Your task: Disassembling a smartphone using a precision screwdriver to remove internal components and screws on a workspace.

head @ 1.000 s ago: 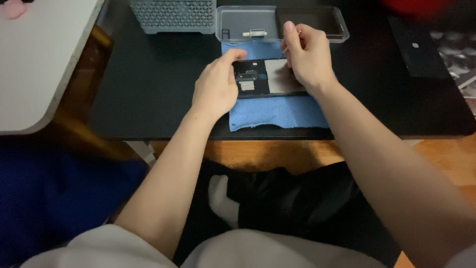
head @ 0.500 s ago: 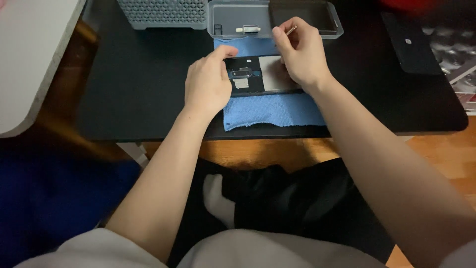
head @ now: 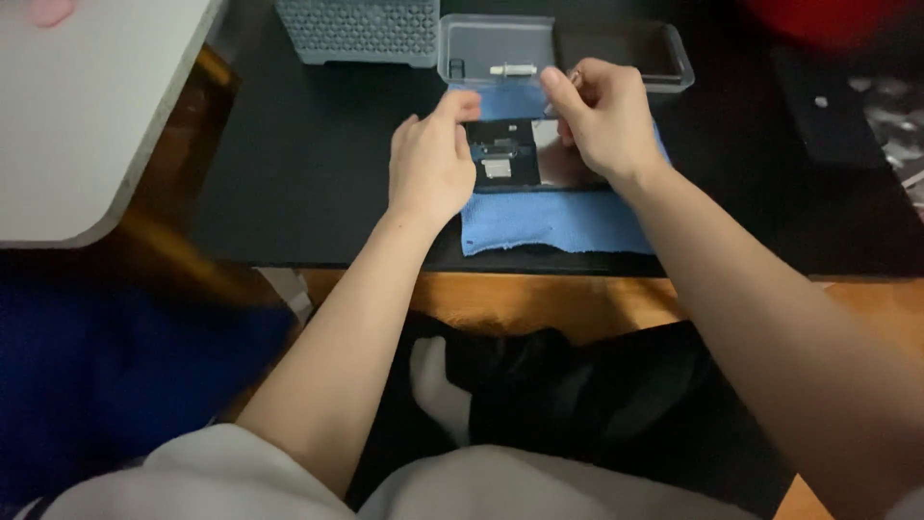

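Note:
A small opened electronic device, dark with a shiny metal part, lies on a blue cloth on the black table. My left hand rests on the device's left edge and steadies it with thumb and fingers. At the device's upper right, my right hand has its fingertips pinched together; whether a small part sits between them cannot be made out.
A clear plastic tray with a small white part stands just behind the cloth. A grey perforated box sits at the back left, a black flat object at the right. A white tabletop lies left.
The view has shifted a little. My right hand has lifted its pinched fingertips slightly toward the tray, and my left hand has stayed on the device.

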